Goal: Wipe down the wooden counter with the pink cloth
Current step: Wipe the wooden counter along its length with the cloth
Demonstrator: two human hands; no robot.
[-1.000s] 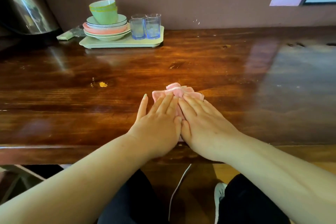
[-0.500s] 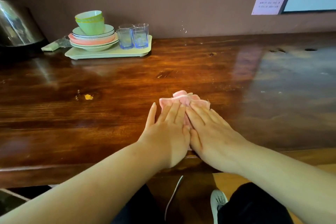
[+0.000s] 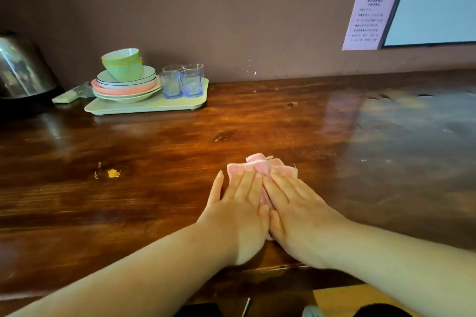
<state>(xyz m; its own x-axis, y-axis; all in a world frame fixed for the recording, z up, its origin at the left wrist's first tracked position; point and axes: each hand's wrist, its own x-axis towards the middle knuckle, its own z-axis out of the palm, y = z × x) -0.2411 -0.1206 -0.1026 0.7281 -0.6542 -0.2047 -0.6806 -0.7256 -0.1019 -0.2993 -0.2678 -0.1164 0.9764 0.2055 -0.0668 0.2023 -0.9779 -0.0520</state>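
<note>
Since the earlier frame, the pink cloth (image 3: pixel 260 168) has been slid slightly rightward along the bench (image 3: pixel 154 152); at lower centre it is pressed flat by both hands — left hand (image 3: pixel 238 210) and right hand (image 3: pixel 296 210) — fingers straight, side by side; a tray (image 3: pixel 144 107) of dishes is seen upper left.

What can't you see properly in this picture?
- pink cloth: mostly hidden in the head view under the left hand and right hand.
- kettle: cut off by the left edge.
- paper notice: writing too small to read.
</note>
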